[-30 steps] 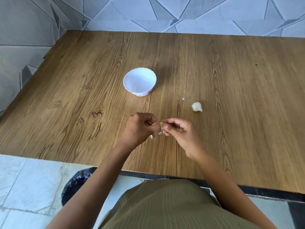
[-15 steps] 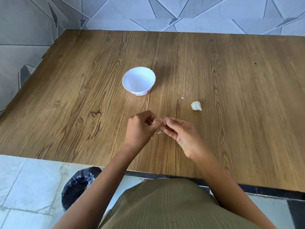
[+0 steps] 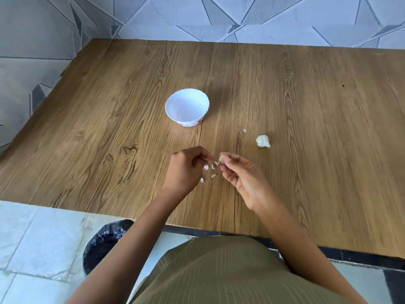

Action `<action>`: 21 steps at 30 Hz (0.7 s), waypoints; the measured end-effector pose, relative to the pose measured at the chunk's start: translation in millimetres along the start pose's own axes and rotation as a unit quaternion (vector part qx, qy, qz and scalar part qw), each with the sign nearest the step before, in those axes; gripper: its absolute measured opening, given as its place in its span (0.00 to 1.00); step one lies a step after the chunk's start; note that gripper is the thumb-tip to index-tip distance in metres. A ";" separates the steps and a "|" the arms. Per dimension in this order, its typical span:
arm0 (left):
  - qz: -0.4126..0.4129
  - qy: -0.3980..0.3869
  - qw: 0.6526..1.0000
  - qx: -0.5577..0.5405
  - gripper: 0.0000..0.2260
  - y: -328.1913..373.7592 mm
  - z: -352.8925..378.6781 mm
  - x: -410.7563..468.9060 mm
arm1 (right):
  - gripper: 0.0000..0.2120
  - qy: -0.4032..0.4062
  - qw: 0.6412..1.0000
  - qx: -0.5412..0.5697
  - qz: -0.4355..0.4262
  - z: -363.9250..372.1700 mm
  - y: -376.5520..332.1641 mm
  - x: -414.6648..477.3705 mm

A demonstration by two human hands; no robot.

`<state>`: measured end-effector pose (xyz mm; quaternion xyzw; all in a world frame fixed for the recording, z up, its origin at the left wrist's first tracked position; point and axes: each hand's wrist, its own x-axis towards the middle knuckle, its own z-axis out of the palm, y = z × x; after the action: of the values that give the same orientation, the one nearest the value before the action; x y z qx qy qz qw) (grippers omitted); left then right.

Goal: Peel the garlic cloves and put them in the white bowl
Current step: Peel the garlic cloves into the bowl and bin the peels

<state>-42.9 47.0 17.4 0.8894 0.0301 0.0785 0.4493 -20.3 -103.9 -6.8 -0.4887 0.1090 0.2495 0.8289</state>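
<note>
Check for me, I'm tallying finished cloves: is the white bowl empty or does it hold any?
Empty. The white bowl stands upright and its inside shows only bare white, no clove.

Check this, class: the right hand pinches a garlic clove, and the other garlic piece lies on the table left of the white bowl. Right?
Wrong side. In the head view the other garlic piece lies on the table right of the white bowl, not left. The right hand does pinch a garlic clove.
</note>
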 end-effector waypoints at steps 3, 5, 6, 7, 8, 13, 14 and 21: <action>-0.019 -0.027 0.996 -0.079 0.06 4.4 2.8 -1.4 | 0.05 0.012 1.000 0.025 -0.012 2.4 2.0 0.1; -0.034 -0.038 0.992 -0.118 0.05 6.1 4.6 -2.2 | 0.04 0.017 0.999 0.015 -0.027 3.7 4.4 -0.7; -0.044 -0.033 0.990 -0.131 0.04 6.1 4.6 -2.1 | 0.04 0.019 0.999 -0.009 -0.045 4.1 5.8 -1.4; -0.053 -0.029 0.988 -0.143 0.04 5.3 4.0 -2.0 | 0.03 0.020 0.996 -0.050 -0.072 3.9 7.0 -2.5; -0.059 -0.028 0.986 -0.151 0.04 4.0 3.1 -1.9 | 0.03 0.019 0.989 -0.101 -0.107 2.9 7.5 -3.2; -0.099 -0.079 0.967 -0.220 0.05 -1.3 -2.2 -2.5 | 0.04 -0.032 0.918 -0.314 -0.239 -6.3 1.1 -5.2; -0.115 -0.088 0.958 -0.247 0.05 -1.1 -2.9 -3.1 | 0.04 -0.033 0.900 -0.350 -0.257 -7.0 0.9 -5.4; -0.200 -0.065 0.919 -0.333 0.03 -1.4 0.3 -4.6 | 0.04 -0.010 0.849 -0.420 -0.321 -2.1 1.1 -6.1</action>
<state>-47.4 47.0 15.6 0.6666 0.1503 -0.0656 0.7272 -25.9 -107.1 -6.1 -0.7952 -0.1780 -0.0039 0.5796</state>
